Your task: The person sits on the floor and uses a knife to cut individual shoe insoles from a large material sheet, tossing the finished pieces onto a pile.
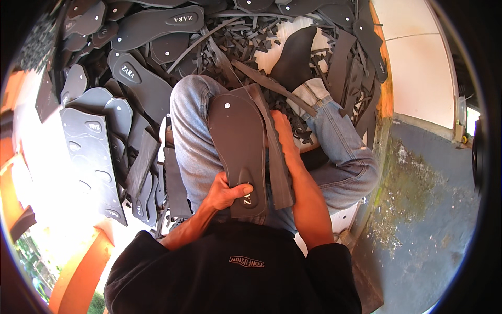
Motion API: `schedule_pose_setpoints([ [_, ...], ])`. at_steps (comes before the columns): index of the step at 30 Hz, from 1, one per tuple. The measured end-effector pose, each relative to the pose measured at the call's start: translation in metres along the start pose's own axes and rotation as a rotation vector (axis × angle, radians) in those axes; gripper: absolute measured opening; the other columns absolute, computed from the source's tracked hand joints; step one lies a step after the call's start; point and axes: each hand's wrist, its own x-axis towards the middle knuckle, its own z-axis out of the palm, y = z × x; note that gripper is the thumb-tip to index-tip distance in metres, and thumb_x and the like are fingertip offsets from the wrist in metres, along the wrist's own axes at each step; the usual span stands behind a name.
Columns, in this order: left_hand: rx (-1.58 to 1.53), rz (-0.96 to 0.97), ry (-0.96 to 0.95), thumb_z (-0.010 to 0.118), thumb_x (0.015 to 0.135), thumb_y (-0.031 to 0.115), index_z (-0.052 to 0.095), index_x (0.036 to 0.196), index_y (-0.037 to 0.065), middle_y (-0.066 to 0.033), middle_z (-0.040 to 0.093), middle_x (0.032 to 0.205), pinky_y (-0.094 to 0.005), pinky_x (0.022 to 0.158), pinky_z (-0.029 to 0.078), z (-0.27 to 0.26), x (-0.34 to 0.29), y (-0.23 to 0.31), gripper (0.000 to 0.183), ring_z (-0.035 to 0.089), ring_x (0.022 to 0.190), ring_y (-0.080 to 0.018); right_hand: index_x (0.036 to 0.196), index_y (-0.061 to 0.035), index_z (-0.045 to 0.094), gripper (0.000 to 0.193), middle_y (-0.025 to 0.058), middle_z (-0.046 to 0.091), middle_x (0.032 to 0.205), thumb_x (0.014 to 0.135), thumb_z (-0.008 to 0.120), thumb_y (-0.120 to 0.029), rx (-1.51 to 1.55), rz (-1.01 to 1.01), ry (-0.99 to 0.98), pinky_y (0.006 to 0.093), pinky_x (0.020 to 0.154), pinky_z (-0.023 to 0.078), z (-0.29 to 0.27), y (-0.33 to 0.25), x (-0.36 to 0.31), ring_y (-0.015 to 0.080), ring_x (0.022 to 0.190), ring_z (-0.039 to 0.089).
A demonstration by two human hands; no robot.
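Observation:
A dark grey foam sheet with a sole outline (235, 125) lies over my lap, a white dot near its far end and a raised oval pad near its heel. My left hand (228, 192) grips the heel end, thumb pressed on top of the pad and the other fingers underneath. Along the sheet's right side, a long off-cut strip (280, 172) stands apart at its near end and meets the sheet near the far end. My right hand (283, 131) is beside that strip; its fingers are mostly hidden, so whatever it holds does not show.
Finished-looking dark insoles (141, 86) pile up on the left, beside an uncut sheet (89, 152) with several pads. Foam scraps (225, 57) cover the floor ahead, around my socked foot (295, 57). A loose strip (272, 86) crosses by my ankle. Grey floor (418, 209) lies right.

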Motion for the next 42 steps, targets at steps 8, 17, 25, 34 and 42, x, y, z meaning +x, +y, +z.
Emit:
schedule_pose_setpoints([
  [8,0.16,-0.188,-0.075,0.072,0.078,0.007,0.064,0.099,-0.001,-0.002,0.066,0.089,-0.0231,0.072,0.048,-0.021,-0.032,0.012,0.024,0.058,0.081,-0.0077,0.105,0.0,0.055,0.042,0.0082,0.058,0.082,0.084,0.061,-0.037,0.275,-0.074,0.054,0.0339,0.062,0.046,0.024,0.005,0.064,0.0226,0.071,0.057],
  [17,0.575,-0.024,-0.259,0.07,0.082,0.019,0.058,0.111,-0.001,-0.0028,0.066,0.09,-0.026,0.079,0.048,0.005,-0.006,0.054,0.036,0.059,0.086,-0.0095,0.066,-0.008,0.053,0.028,-0.0024,0.048,0.055,0.084,0.068,-0.024,0.801,0.067,-0.096,0.0223,0.04,0.029,-0.06,-0.059,-0.063,0.0036,0.045,0.039],
  [25,0.191,-0.036,0.113,0.066,0.086,0.019,0.06,0.104,0.001,-0.0052,0.066,0.088,-0.0231,0.065,0.052,0.05,0.044,0.086,0.026,0.063,0.074,-0.0107,0.065,-0.0016,0.054,0.033,0.0065,0.05,0.05,0.085,0.066,-0.025,0.31,-0.132,0.205,0.0314,0.044,0.037,-0.078,-0.051,-0.113,0.0166,0.044,0.05],
  [34,0.082,-0.029,0.085,0.065,0.086,0.017,0.061,0.101,0.001,-0.0064,0.067,0.086,-0.0238,0.063,0.052,0.046,0.041,0.082,0.022,0.064,0.072,-0.0119,0.06,-0.0017,0.048,0.034,0.0135,0.046,0.048,0.081,0.069,-0.019,-0.085,-0.112,0.287,0.0376,0.043,0.036,-0.06,0.001,-0.161,0.0284,0.042,0.046],
  [42,0.22,-0.083,0.027,0.065,0.086,0.017,0.062,0.103,0.0,-0.0047,0.066,0.088,-0.0232,0.066,0.052,0.052,0.036,0.084,0.024,0.062,0.074,-0.0098,0.063,-0.0039,0.052,0.024,0.0164,0.052,0.052,0.077,0.066,-0.017,-0.152,-0.04,0.2,0.0431,0.048,0.042,-0.06,0.003,-0.167,0.037,0.051,0.056],
])
